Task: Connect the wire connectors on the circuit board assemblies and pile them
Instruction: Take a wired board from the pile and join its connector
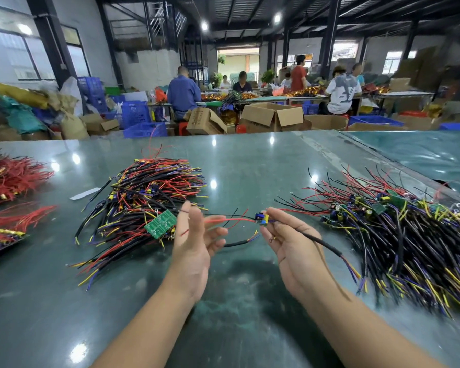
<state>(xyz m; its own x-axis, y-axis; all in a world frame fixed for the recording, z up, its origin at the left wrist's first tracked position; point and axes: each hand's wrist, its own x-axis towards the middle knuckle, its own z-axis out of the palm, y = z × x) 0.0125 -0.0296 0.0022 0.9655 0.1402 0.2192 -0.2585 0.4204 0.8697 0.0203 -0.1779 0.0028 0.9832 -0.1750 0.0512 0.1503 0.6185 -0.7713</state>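
My right hand point(292, 243) pinches a small circuit board assembly point(262, 218) with blue and yellow parts, held above the table. A black sheathed cable point(327, 244) trails from it past my right wrist. Red and black wires point(231, 220) run from the board leftward into my left hand point(194, 240), whose thumb and fingers loosely hold them. A second short black cable point(237, 243) hangs below between both hands. Left of my hands lies a pile of wired assemblies point(149, 197) with a green board point(160, 223) on top. Another pile point(398, 229) lies on the right.
The green table point(250, 160) stretches ahead. Bundles of red wires point(8, 179) lie at the far left, with a white strip point(85, 193) near them. Beyond the table's far edge stand cardboard boxes point(271, 116), blue crates point(136, 115) and several seated people at other benches.
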